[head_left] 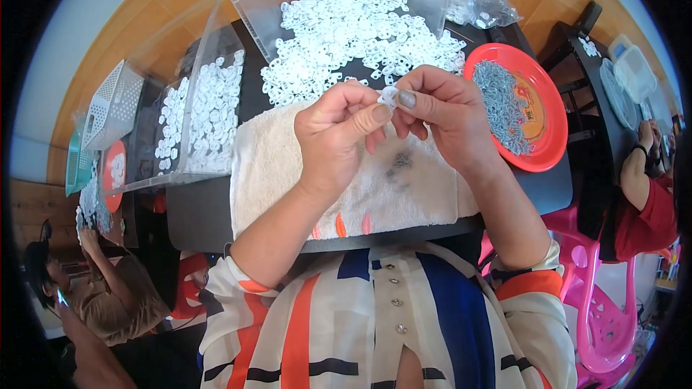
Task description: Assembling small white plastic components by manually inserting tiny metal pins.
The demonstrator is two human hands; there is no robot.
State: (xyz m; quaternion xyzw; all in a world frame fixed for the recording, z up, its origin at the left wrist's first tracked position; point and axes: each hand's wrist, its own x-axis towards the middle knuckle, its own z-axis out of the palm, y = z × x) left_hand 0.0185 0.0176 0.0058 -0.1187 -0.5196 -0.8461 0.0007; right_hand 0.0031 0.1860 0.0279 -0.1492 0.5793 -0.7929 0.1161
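Over a cream towel (pixel 270 155), my left hand (pixel 335 130) and my right hand (pixel 450 119) meet fingertip to fingertip. A small white plastic piece (pixel 388 95) is pinched between them, gripped by the thumb and fingers of each. Whether a smaller part sits in my right fingertips is hidden. Just beyond my hands spreads a large pile of similar white plastic pieces (pixel 346 36), flat with holes. To the right of my right hand, a red plate (pixel 556 119) bears a heap of small silvery metal pieces (pixel 497 97).
A clear plastic box (pixel 245 0) stands tipped behind the pile. Another clear box (pixel 194 178) with white pieces is at left, near a white basket (pixel 119 101). One person (pixel 122 281) works at far left, another (pixel 641 209) at far right. A pink chair (pixel 595 317) stands lower right.
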